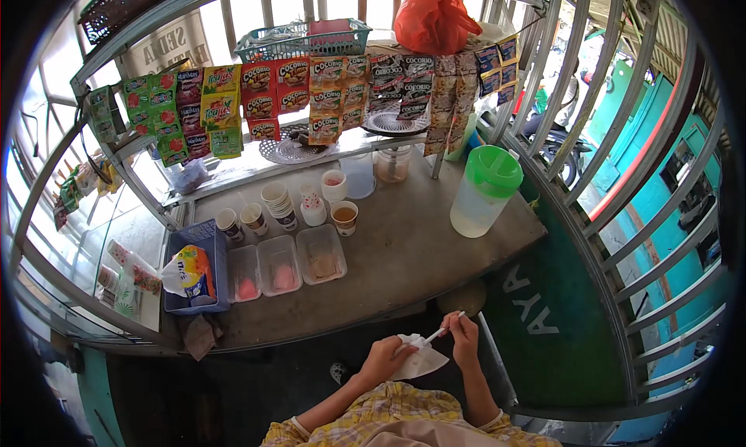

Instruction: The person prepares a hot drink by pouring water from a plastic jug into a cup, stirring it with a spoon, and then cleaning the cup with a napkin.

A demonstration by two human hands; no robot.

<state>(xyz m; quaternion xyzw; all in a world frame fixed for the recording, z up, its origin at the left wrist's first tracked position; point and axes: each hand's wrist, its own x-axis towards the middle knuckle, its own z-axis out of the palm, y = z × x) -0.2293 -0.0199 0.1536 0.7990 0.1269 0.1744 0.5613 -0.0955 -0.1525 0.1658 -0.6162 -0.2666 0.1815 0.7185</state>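
Observation:
My left hand (386,359) is closed on a white tissue (422,363), which hangs loosely below the fingers. Between the fingertips of my right hand (463,340) is a slim white stick-like handle (444,330). Its lower end runs into the tissue, so I cannot see what is on that end. Both hands are held in front of my body, just off the near edge of the counter (404,260). Closest to them on the counter are a clear plastic box with light brown contents (322,256) and a paper cup of amber drink (344,217).
Two boxes with pink contents (280,265) adjoin a blue basket (194,291) holding a tissue pack. Stacked paper cups (277,202) stand behind. A green-lidded pitcher (483,194) is at right. Drink sachets (260,97) hang overhead; metal bars (622,190) line the right side.

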